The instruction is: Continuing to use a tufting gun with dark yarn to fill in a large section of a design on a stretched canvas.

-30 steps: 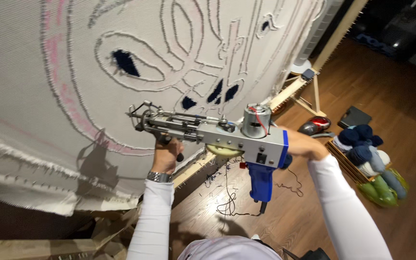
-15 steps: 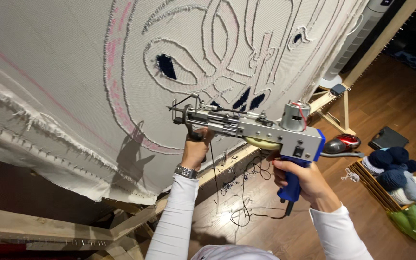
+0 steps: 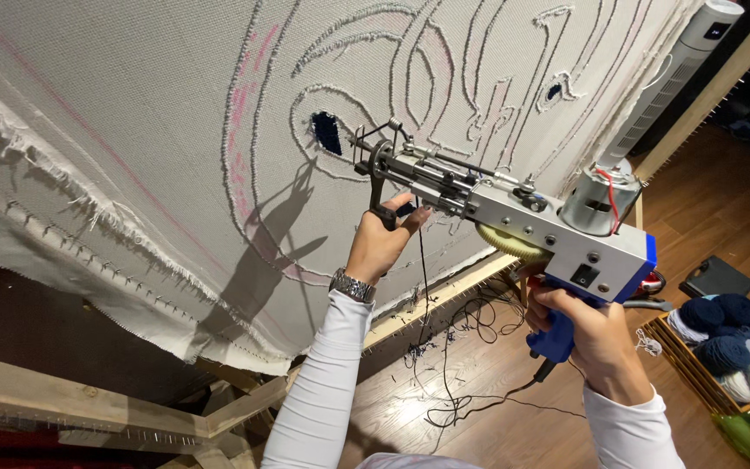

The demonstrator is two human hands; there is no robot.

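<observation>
Against the stretched white tufting cloth (image 3: 132, 130) with its outlined design, the left hand (image 3: 381, 246) has its fingers (image 3: 414, 219) curled round the black front handle of the grey metal tufting gun (image 3: 514, 221), while the right hand (image 3: 596, 339) wraps tight on its blue pistol grip. Its needle end sits just beside a dark blue tufted patch (image 3: 326, 132) on the cloth; balls of navy and white yarn (image 3: 726, 334) lie well apart on the wooden floor (image 3: 479, 382).

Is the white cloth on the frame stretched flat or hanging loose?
Stretched flat: the white cloth lies taut and smooth across the wooden frame, with only its frayed lower edge loose.
</observation>
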